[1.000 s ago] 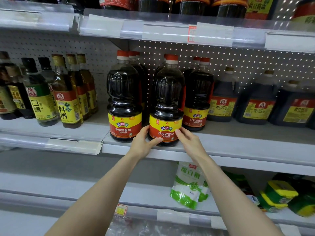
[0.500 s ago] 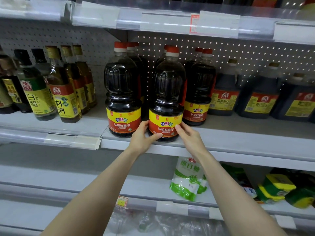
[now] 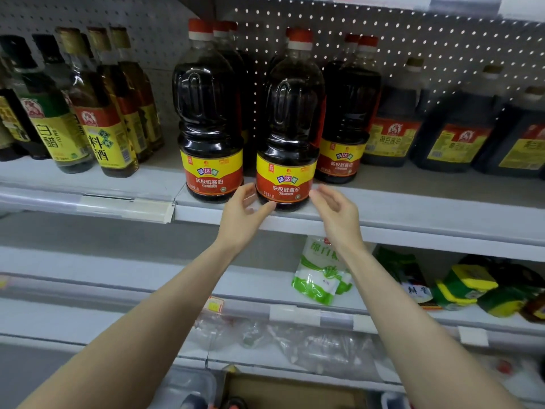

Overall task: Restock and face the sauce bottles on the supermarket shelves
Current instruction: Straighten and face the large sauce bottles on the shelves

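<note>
A large dark soy sauce bottle with a red cap and a red and yellow label stands upright at the front edge of the middle shelf, label facing me. My left hand is at its lower left, fingers loosely spread, thumb tip touching the bottle's base. My right hand hovers just right of the label, fingers apart and off the bottle. A matching bottle stands front-faced to the left. A third matching bottle sits further back on the right, with more rows behind.
Yellow-labelled cooking wine bottles and white vinegar stand left on the same shelf. Dark handled jugs fill the right. The shelf below holds a green and white sugar bag and green-yellow packs. A cardboard box sits underneath.
Both hands gripped the middle bottle's base before. Now my right hand has come off it and my left has loosened to a thumb touch. The view has tilted down and moved closer.
</note>
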`<state>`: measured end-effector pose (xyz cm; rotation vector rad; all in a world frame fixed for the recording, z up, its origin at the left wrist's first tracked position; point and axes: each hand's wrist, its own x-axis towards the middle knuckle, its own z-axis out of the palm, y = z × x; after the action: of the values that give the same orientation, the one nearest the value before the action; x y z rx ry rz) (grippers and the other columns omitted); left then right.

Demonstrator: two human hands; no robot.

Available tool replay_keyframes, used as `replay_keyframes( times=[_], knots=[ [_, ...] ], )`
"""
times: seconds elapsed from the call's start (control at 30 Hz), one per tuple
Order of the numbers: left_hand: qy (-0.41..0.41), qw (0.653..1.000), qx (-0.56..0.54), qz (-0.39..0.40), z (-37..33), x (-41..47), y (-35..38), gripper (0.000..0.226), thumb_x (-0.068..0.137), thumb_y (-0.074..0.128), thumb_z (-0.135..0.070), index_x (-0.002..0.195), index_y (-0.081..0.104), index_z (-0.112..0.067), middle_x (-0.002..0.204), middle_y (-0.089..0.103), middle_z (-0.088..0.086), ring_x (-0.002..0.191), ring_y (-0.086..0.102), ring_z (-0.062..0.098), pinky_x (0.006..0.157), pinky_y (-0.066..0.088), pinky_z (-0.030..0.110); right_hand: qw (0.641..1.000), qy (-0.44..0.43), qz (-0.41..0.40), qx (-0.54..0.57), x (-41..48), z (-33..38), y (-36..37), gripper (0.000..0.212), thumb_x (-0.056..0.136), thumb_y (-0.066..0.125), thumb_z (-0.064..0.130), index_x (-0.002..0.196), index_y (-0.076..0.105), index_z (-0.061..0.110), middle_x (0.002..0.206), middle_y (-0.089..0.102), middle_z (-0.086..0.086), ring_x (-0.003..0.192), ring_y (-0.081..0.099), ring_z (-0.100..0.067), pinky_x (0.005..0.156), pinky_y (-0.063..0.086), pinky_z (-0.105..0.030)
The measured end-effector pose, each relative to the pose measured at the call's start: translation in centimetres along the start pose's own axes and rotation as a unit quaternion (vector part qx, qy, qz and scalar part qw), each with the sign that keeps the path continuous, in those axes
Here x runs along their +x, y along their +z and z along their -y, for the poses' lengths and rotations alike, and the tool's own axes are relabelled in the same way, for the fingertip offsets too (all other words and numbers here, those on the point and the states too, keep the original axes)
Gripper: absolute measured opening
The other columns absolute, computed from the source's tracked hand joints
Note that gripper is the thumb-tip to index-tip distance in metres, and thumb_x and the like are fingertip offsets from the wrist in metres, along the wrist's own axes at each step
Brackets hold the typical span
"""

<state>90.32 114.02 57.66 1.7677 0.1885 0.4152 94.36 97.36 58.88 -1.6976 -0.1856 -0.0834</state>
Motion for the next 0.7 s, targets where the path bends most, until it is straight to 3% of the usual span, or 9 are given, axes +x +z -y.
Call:
replay_keyframes(
  times=[0.1, 0.23, 0.33, 0.43, 0.5, 0.6, 0.7],
  knots=[
    [0.003, 1.000, 0.000, -0.008, 1.5, -3.1, 0.1, 0.047, 0.087, 0.069, -0.022, 0.129, 0.053, -0.011, 0.125, 0.059, 0.002, 0.113, 0.058, 0.013, 0.089, 0.048, 0.021, 1.000, 0.010, -0.020, 0.009, -2.5, -1.2, -0.7, 0.029, 0.091, 0.064, 0.027, 0.118, 0.063, 0.015, 0.110, 0.066, 0.005, 0.103, 0.061, -0.006, 0.093, 0.049, -0.024],
    [-0.037, 0.999, 0.001, 0.027, 4.8, -6.3, 0.7, 0.046, 0.087, 0.069, -0.024, 0.129, 0.054, -0.014, 0.122, 0.061, 0.001, 0.109, 0.060, 0.009, 0.079, 0.045, 0.007, 0.998, 0.047, -0.006, 0.032, -5.2, -4.3, -0.4, 0.019, 0.089, 0.066, 0.019, 0.108, 0.065, 0.014, 0.099, 0.067, 0.006, 0.095, 0.064, -0.006, 0.092, 0.051, -0.029],
    [-0.096, 0.994, -0.009, 0.055, 8.3, -8.4, 1.0, 0.050, 0.087, 0.068, -0.028, 0.132, 0.051, -0.017, 0.123, 0.060, -0.002, 0.110, 0.058, 0.007, 0.082, 0.044, 0.010, 0.995, 0.094, 0.021, 0.025, -7.1, -8.3, 0.5, 0.012, 0.089, 0.066, 0.021, 0.101, 0.064, 0.022, 0.098, 0.068, 0.004, 0.102, 0.065, -0.016, 0.085, 0.051, -0.025],
    [-0.136, 0.988, -0.008, 0.065, 12.7, -10.7, 1.1, 0.048, 0.087, 0.068, -0.026, 0.131, 0.051, -0.018, 0.120, 0.060, 0.000, 0.110, 0.059, 0.010, 0.090, 0.047, 0.020, 0.990, 0.134, 0.036, 0.017, -9.2, -13.2, 1.5, 0.010, 0.089, 0.066, 0.021, 0.099, 0.063, 0.022, 0.095, 0.068, 0.001, 0.097, 0.065, -0.015, 0.089, 0.051, -0.031],
    [-0.168, 0.984, -0.013, 0.065, 16.1, -12.4, 0.9, 0.047, 0.087, 0.069, -0.023, 0.130, 0.052, -0.015, 0.119, 0.061, 0.003, 0.111, 0.058, 0.013, 0.090, 0.047, 0.021, 0.985, 0.165, 0.051, 0.009, -10.8, -16.6, 2.4, 0.012, 0.089, 0.066, 0.020, 0.100, 0.063, 0.020, 0.094, 0.068, 0.001, 0.093, 0.065, -0.010, 0.085, 0.050, -0.026],
    [-0.229, 0.972, -0.023, 0.046, 21.8, -15.1, 0.4, 0.045, 0.083, 0.074, -0.025, 0.123, 0.055, -0.017, 0.114, 0.063, 0.004, 0.107, 0.061, 0.015, 0.083, 0.046, 0.016, 0.977, 0.205, 0.063, 0.006, -13.5, -22.2, 3.8, 0.010, 0.089, 0.065, 0.010, 0.096, 0.063, 0.017, 0.084, 0.065, 0.005, 0.071, 0.061, 0.009, 0.069, 0.046, -0.012],
    [-0.292, 0.956, -0.033, 0.027, 27.9, -18.3, 0.0, 0.034, 0.087, 0.067, -0.013, 0.119, 0.055, -0.013, 0.102, 0.064, 0.002, 0.094, 0.063, 0.007, 0.076, 0.047, 0.009, 0.960, 0.262, 0.094, -0.021, -16.9, -28.6, 5.7, 0.009, 0.089, 0.065, 0.015, 0.098, 0.063, 0.016, 0.085, 0.065, 0.005, 0.073, 0.061, 0.006, 0.070, 0.044, -0.010]
  ],
)
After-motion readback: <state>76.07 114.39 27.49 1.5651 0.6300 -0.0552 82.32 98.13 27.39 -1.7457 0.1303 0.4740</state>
